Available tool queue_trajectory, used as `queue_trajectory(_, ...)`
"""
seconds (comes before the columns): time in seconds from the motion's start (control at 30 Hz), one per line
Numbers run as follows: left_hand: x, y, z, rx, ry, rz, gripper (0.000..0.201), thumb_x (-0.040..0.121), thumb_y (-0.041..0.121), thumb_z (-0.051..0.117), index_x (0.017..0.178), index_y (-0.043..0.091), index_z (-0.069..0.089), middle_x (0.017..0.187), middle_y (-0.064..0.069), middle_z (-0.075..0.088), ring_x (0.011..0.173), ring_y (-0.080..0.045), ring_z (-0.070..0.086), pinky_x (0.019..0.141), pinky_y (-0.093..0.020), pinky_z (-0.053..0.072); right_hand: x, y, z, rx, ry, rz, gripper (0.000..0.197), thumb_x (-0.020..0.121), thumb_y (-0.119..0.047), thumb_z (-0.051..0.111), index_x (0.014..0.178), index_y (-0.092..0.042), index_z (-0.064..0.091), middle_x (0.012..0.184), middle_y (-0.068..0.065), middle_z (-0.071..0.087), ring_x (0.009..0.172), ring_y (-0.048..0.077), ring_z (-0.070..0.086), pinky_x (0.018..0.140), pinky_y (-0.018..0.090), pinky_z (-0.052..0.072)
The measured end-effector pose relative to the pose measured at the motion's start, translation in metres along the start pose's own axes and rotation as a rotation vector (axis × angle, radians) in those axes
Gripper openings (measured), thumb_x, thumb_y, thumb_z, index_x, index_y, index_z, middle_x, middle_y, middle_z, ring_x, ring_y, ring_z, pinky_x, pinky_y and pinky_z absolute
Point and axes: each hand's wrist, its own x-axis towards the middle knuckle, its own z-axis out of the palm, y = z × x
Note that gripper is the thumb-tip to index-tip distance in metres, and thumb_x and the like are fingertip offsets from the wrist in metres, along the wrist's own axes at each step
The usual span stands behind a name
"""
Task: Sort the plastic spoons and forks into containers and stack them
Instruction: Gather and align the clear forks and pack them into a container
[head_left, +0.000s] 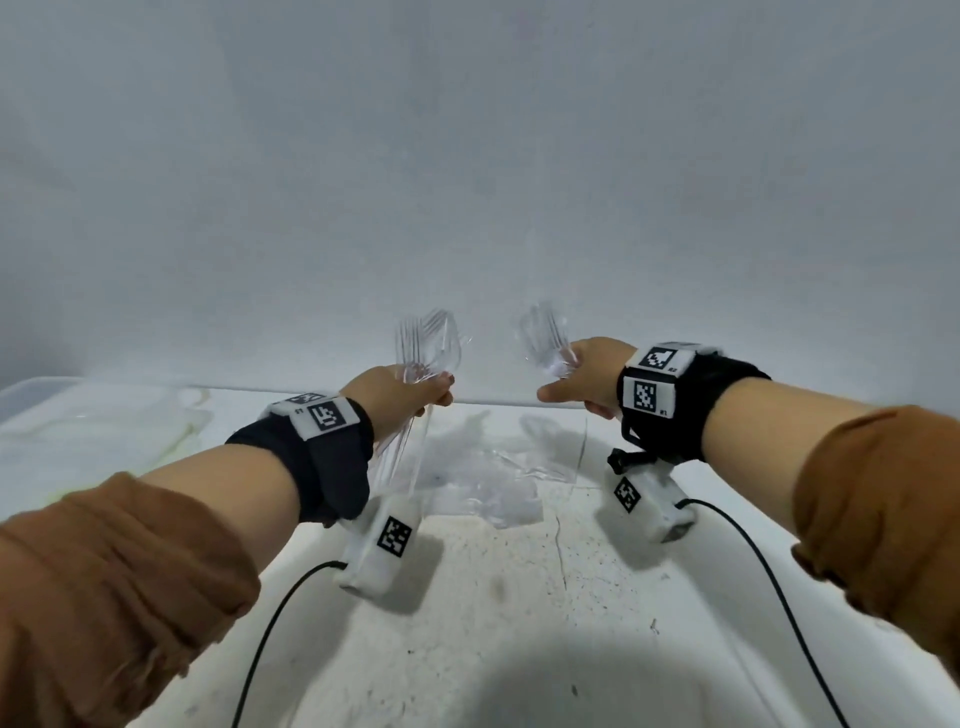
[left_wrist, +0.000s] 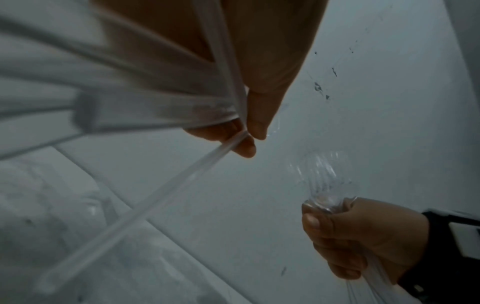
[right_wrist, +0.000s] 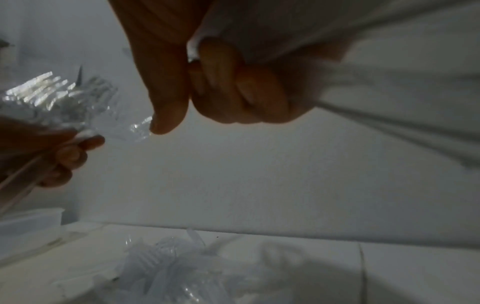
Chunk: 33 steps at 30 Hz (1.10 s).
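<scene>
Above a white desk (head_left: 519, 597) set against a pale wall, two bunches of clear plastic forks are held up side by side, tines pointing upward. The left bunch (head_left: 426, 345) is clenched in the left hand (head_left: 400, 397), whose fingers curl round the handles where they fan out below the fist; the right bunch (head_left: 545, 338) sits in the right hand (head_left: 584, 376), fingers wrapped tight round the stems, thumb extended. Whether any spoons are mixed in among them cannot be told. Gathering the cutlery by the handles, heads aligned, appears meant to keep each bundle square for dropping into a box. Between and beneath the hands, a loose heap of clear cutlery (head_left: 483, 478) lies on the desk, apparently still to be sorted. At the far left edge stands a translucent container (head_left: 36, 395), well apart from the hands.
</scene>
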Motion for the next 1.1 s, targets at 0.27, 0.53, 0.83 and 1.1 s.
queue_trajectory(0.27,0.035,-0.041,-0.041,-0.287,0.128,-0.034,0.017,0.095,0.037,0.049,0.086,0.026,0.058,0.081,0.005,0.064,0.077,-0.011,0.063,0.064,-0.024,0.039,0.078,-0.047,0.031,-0.155,-0.063,-0.124,0.017,0.082,-0.029,0.065,0.079,-0.017,0.054,0.059,-0.006,0.047,0.049,0.01,0.043,0.05,0.021,0.034)
queue_trajectory(0.53,0.074,-0.076,-0.064,-0.306,0.172,-0.062,0.015,0.093,0.036,0.053,0.085,0.025,0.058,0.077,0.008,0.063,0.073,-0.009,0.063,0.06,-0.022,0.039,0.141,-0.081,0.06,-0.345,-0.181,-0.221,0.03,0.085,-0.033,0.062,0.061,-0.022,0.046,0.047,-0.007,0.05,0.048,0.009,0.044,0.052,0.02,0.036)
queue_trajectory(0.83,0.109,-0.094,-0.054,-0.29,0.125,-0.062,0.018,0.093,0.033,0.055,0.079,0.022,0.059,0.079,0.006,0.066,0.075,-0.012,0.064,0.064,-0.024,0.041,0.185,-0.092,0.099,-0.407,-0.393,-0.201,0.031,0.086,-0.022,0.066,0.115,-0.016,0.058,0.047,-0.011,0.055,0.039,0.001,0.049,0.03,0.009,0.033)
queue_trajectory(1.1,0.114,-0.1,-0.043,-0.284,0.086,-0.065,0.023,0.093,0.034,0.055,0.074,0.021,0.059,0.081,0.0,0.067,0.077,-0.015,0.063,0.069,-0.029,0.041,0.195,-0.086,0.105,-0.456,-0.431,-0.199,0.02,0.086,-0.017,0.066,0.074,-0.017,0.05,0.067,-0.006,0.056,0.039,0.002,0.049,0.031,0.008,0.034)
